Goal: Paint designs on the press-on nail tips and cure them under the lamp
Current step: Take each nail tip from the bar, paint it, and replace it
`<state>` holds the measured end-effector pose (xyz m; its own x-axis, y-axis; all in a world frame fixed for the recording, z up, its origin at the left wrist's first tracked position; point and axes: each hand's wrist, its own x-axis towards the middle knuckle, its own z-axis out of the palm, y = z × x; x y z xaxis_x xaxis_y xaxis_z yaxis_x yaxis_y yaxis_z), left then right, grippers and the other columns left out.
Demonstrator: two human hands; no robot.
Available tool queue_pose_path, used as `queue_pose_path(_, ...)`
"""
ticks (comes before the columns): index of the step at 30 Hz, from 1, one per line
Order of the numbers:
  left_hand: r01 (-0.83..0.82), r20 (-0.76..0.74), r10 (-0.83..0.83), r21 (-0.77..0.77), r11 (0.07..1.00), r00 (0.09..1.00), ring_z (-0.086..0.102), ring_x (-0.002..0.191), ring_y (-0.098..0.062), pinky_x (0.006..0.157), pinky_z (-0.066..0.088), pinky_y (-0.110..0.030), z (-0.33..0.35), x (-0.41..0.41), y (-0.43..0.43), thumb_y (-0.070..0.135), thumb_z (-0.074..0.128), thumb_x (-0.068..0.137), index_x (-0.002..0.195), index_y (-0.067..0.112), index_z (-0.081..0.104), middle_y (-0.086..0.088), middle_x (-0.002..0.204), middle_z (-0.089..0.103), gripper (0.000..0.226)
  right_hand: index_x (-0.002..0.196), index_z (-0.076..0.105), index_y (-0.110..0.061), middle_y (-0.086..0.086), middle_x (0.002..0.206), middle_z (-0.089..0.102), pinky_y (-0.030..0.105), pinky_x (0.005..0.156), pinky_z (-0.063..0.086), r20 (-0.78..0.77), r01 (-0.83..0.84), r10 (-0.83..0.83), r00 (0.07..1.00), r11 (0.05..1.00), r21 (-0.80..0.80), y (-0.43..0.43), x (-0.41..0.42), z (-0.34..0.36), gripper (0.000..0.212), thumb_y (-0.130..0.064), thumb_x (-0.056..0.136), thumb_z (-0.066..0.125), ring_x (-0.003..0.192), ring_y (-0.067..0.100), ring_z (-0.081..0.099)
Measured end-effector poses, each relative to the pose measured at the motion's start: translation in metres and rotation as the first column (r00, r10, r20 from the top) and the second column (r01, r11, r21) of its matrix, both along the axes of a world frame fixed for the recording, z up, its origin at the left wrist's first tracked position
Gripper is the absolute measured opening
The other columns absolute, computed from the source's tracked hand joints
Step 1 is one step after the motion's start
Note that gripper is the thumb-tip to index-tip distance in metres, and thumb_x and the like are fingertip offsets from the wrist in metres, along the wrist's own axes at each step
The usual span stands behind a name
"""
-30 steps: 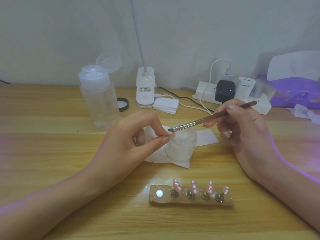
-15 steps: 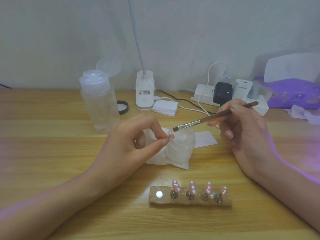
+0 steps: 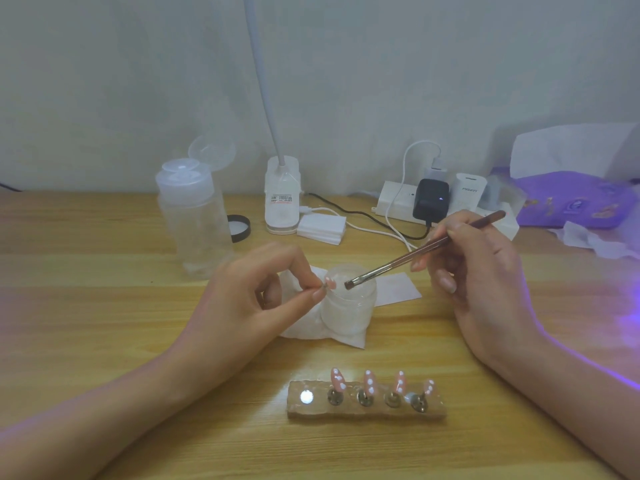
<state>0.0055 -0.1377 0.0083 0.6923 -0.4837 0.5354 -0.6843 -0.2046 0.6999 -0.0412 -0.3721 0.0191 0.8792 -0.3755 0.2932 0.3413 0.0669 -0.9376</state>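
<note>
My left hand (image 3: 242, 303) pinches a small pink nail tip (image 3: 330, 284) on its metal stand between thumb and forefinger, beside a frosted jar (image 3: 346, 306). My right hand (image 3: 485, 282) grips a brown-handled brush (image 3: 415, 252), its bristles hovering over the jar's mouth, a short gap right of the held tip. Near the front edge a stone-like holder block (image 3: 367, 400) carries several pink nail tips with white dots, one of them (image 3: 337, 379) at the left, and a bare shiny magnet spot at its left end.
The jar stands on a white wipe (image 3: 311, 330). Behind are a clear flip-top bottle (image 3: 194, 216), a black jar lid (image 3: 239, 227), a white gooseneck lamp base (image 3: 282, 206), a pad stack (image 3: 322, 228), a power strip (image 3: 446, 202) with cables, and a purple box (image 3: 575, 199).
The brush tip has lifted off the held nail tip and drawn back to the right, over the jar. My left hand has stayed where it was, still pinching the tip.
</note>
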Motion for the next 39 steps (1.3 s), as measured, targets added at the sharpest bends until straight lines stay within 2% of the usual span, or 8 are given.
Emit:
queue_pose_path(7,-0.001,0.031,0.001,0.018,1.000,1.000,0.035,0.047,-0.002,0.052,0.029,-0.006,0.001,-0.001,-0.001,0.034,0.071,0.082,0.075,0.023,0.062,0.026,0.059,0.047,0.015,0.064,0.058,-0.024,0.003,0.052,0.053,0.018,0.040,0.031,0.048,0.065,-0.064,0.997,0.998,-0.027,-0.010,0.003,0.011,0.027,-0.022,0.089,0.049,0.045,0.015,0.041)
queue_pose_path(11,0.008,0.011,-0.009,0.009,1.000,1.000,0.036,0.048,-0.005,0.052,0.030,-0.009,-0.001,0.000,0.001,0.042,0.066,0.082,0.075,0.027,0.063,0.014,0.063,0.052,0.017,0.063,0.056,-0.021,0.002,0.049,0.050,0.017,0.041,0.029,0.048,0.096,-0.097,0.994,0.995,0.015,-0.017,0.005,0.014,0.028,-0.018,0.090,0.047,0.040,0.012,0.037)
queue_pose_path(14,0.010,0.003,-0.010,0.011,1.000,1.000,0.037,0.047,-0.006,0.051,0.031,-0.011,0.000,0.000,0.001,0.042,0.067,0.081,0.076,0.026,0.063,0.007,0.069,0.057,0.017,0.070,0.055,-0.016,0.004,0.052,0.053,0.017,0.042,0.029,0.088,-0.021,0.013,0.996,0.995,0.093,-0.017,0.007,0.015,0.022,-0.019,0.089,0.045,0.040,0.011,0.040)
queue_pose_path(19,-0.007,0.005,0.007,0.025,1.000,1.000,0.035,0.047,-0.004,0.051,0.029,-0.009,0.000,-0.001,0.001,0.027,0.071,0.083,0.076,0.020,0.064,0.024,0.058,0.046,0.011,0.066,0.057,-0.023,0.005,0.062,0.060,0.018,0.042,0.037,0.233,-0.121,0.148,0.961,0.985,-0.126,-0.016,0.004,0.017,0.032,-0.005,0.082,0.036,0.043,0.020,0.048)
queue_pose_path(25,-0.011,0.016,0.010,0.037,0.999,1.000,0.035,0.048,-0.005,0.052,0.028,-0.008,0.001,-0.002,0.001,0.027,0.071,0.083,0.077,0.020,0.064,0.025,0.061,0.049,0.011,0.059,0.057,-0.025,0.003,0.057,0.058,0.018,0.039,0.035,0.306,-0.034,0.081,0.949,0.987,-0.157,-0.020,0.004,0.017,0.037,-0.003,0.077,0.033,0.042,0.022,0.045)
queue_pose_path(30,0.009,-0.017,-0.009,0.035,0.999,1.000,0.038,0.046,-0.004,0.052,0.030,-0.007,0.000,0.001,0.002,0.023,0.075,0.086,0.080,0.022,0.066,0.026,0.072,0.058,0.011,0.061,0.050,-0.023,0.003,0.055,0.054,0.017,0.040,0.027,0.266,-0.036,0.052,0.963,0.997,-0.063,-0.026,0.008,0.012,0.030,-0.008,0.078,0.031,0.042,0.017,0.040)
queue_pose_path(35,0.030,-0.259,-0.073,-0.166,0.986,0.963,0.053,0.044,-0.009,0.045,0.041,-0.012,0.009,-0.001,0.006,0.024,0.074,0.083,0.082,0.026,0.073,0.009,0.092,0.074,0.002,0.066,0.042,-0.018,0.002,0.055,0.052,0.015,0.037,0.025,0.141,-0.085,0.061,0.988,0.982,0.167,-0.027,0.012,0.001,0.028,-0.010,0.088,0.026,0.038,0.010,0.036)
queue_pose_path(39,0.006,-0.288,-0.070,-0.220,0.976,0.955,0.060,0.046,-0.014,0.044,0.040,-0.013,0.026,-0.008,0.013,0.028,0.075,0.083,0.078,0.034,0.072,0.004,0.095,0.077,0.008,0.068,0.040,-0.017,0.001,0.053,0.050,0.016,0.033,0.024,0.095,-0.119,0.099,0.991,0.963,0.242,-0.024,0.012,0.002,0.032,-0.009,0.094,0.023,0.037,0.009,0.036)
